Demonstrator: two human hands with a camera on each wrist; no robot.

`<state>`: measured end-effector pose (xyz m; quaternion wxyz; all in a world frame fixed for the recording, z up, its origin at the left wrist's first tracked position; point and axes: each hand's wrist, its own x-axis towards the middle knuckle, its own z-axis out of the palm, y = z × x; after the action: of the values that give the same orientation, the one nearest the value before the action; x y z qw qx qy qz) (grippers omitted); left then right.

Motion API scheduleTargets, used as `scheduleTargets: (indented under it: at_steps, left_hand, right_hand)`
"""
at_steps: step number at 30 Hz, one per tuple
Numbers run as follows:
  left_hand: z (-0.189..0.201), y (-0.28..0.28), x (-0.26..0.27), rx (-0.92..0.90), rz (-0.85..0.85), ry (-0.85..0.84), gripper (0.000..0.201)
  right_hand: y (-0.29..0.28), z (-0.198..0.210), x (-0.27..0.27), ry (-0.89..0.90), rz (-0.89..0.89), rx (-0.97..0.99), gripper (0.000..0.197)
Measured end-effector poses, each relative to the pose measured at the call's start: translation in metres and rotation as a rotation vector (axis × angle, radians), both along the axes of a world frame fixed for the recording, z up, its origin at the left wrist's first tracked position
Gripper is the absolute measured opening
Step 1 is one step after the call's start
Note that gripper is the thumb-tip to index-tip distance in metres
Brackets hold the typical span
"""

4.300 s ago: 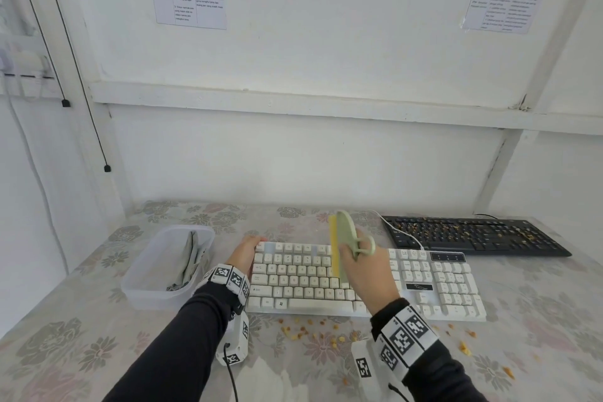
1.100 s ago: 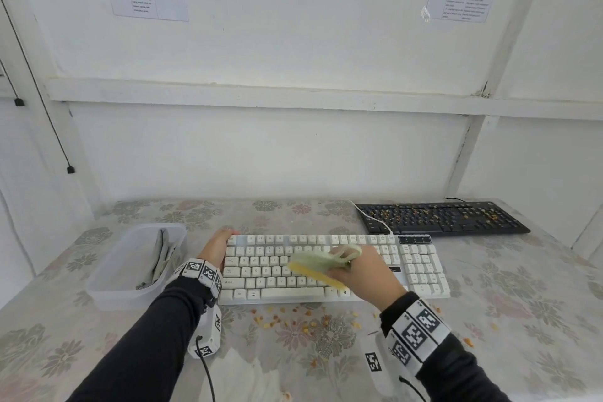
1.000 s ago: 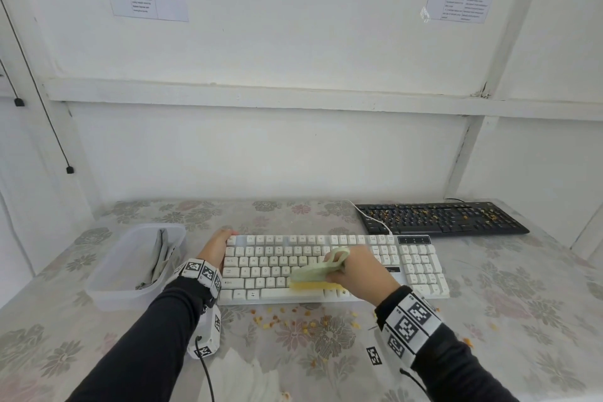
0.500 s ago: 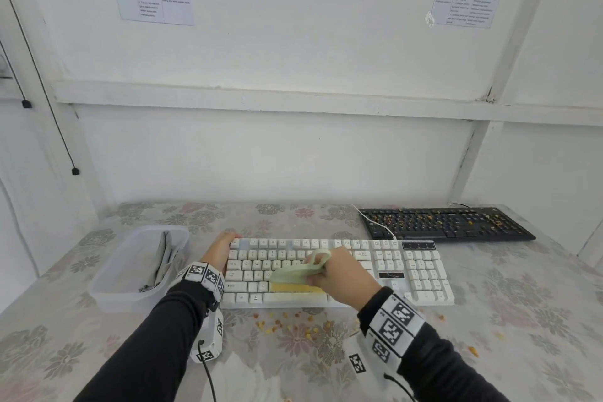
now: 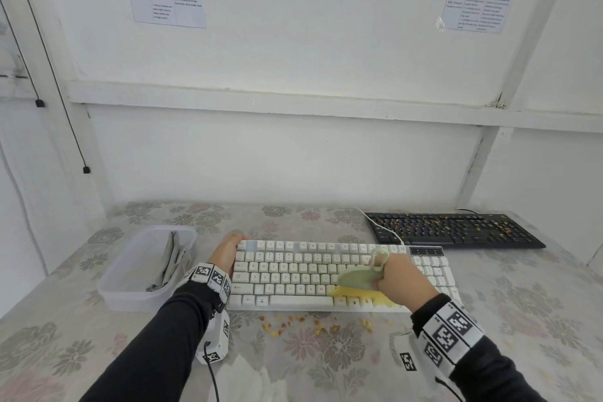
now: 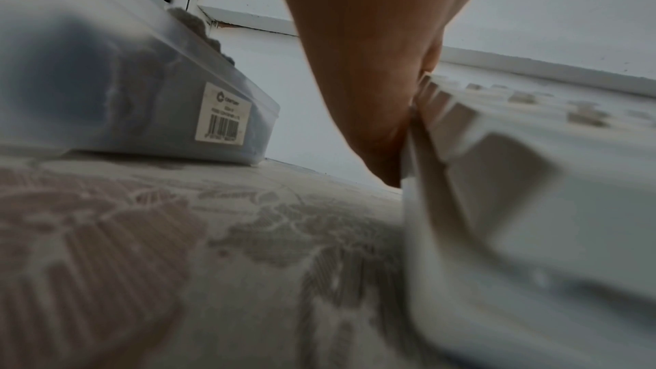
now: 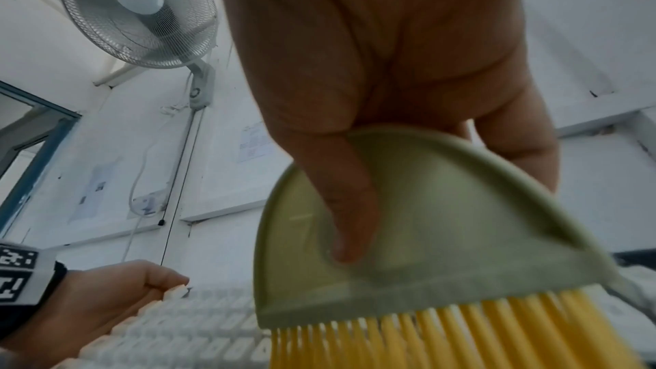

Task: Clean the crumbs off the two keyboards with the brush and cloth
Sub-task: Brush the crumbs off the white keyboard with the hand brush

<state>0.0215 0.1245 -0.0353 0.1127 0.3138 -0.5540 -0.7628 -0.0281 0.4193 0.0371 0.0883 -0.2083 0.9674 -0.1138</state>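
The white keyboard (image 5: 293, 271) lies in front of me on the flowered table. My right hand (image 5: 401, 277) grips a green brush (image 5: 355, 279) with yellow bristles (image 5: 365, 299) laid on the keyboard's lower right rows. In the right wrist view a finger lies across the brush (image 7: 426, 234) back. My left hand (image 5: 228, 248) holds the keyboard's left end, fingers curled over its far corner (image 7: 174, 291). Yellow crumbs (image 5: 293, 323) lie on the table just in front. The black keyboard (image 5: 456, 232), at the back right, is strewn with crumbs. A grey cloth (image 5: 173, 258) stands in the bin.
A clear plastic bin (image 5: 124, 290) sits left of the white keyboard, close to my left wrist. The white keyboard's cable (image 5: 381, 228) runs past the black one's left end. Something white and crumpled (image 5: 254, 382) lies at the table's near edge. The wall is right behind the table.
The brush has swept to the right along the white keyboard's lower rows, from its middle to the right part. My left hand has stayed on the left end.
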Motion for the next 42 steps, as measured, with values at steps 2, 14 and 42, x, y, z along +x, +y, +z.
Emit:
scheduleTargets:
  at_steps: [2, 14, 42]
  left_hand:
    - [0.000, 0.000, 0.000, -0.002, 0.002, 0.004, 0.019]
    - [0.001, 0.000, 0.000, -0.004, 0.002, -0.004, 0.017]
    - [-0.003, -0.005, -0.005, -0.058, 0.034, -0.031, 0.020]
  right_hand:
    - [0.000, 0.006, 0.002, 0.034, 0.011, 0.006, 0.035]
    - [-0.038, -0.011, 0.024, -0.111, 0.219, -0.052, 0.013]
    - [0.100, -0.006, -0.029, 0.088, -0.189, 0.191, 0.016]
